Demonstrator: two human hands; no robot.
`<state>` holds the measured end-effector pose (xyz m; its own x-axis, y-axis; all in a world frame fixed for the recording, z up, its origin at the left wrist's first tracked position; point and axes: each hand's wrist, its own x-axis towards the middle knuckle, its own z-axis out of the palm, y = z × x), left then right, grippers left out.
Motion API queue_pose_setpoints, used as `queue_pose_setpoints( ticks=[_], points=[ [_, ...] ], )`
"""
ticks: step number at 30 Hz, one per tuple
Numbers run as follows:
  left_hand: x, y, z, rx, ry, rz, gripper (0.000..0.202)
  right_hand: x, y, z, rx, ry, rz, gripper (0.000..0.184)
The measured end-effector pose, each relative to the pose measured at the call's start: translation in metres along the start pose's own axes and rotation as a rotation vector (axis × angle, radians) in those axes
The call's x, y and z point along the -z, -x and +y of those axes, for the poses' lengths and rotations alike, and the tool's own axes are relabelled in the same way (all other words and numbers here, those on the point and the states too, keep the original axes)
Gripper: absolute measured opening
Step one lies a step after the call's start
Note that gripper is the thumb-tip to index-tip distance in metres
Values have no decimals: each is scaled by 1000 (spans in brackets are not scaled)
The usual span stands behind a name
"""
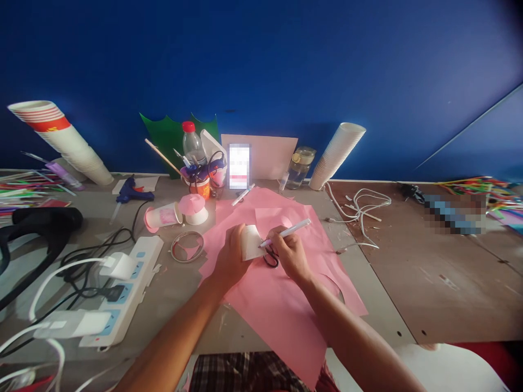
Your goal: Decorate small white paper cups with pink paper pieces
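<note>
Gripping a white cup (253,245) above pink paper (281,316), the left hand (231,253) had its fingers curled around the side; the right hand (290,254) pinched a pen (297,226), tip at the cup. Too hard a press could have dented the wall or made the pen skid. Scissors (271,265) beneath the hands hindered setting down; a tape roll (173,251) and power strip (141,257) lay leftward.

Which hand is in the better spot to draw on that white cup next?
Probably the right hand: it holds the pen, with the tip pointed at the white cup. The left hand is busy gripping that cup.
</note>
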<state>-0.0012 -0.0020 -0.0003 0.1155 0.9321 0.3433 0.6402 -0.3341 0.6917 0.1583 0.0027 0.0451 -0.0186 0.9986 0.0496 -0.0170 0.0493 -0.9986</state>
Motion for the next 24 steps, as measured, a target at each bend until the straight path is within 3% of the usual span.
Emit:
queue_pose_setpoints(
  ticks=[24],
  points=[
    [1,0,2,41,6,-8,67,0,0,-2,-65,-120,3,20]
  ],
)
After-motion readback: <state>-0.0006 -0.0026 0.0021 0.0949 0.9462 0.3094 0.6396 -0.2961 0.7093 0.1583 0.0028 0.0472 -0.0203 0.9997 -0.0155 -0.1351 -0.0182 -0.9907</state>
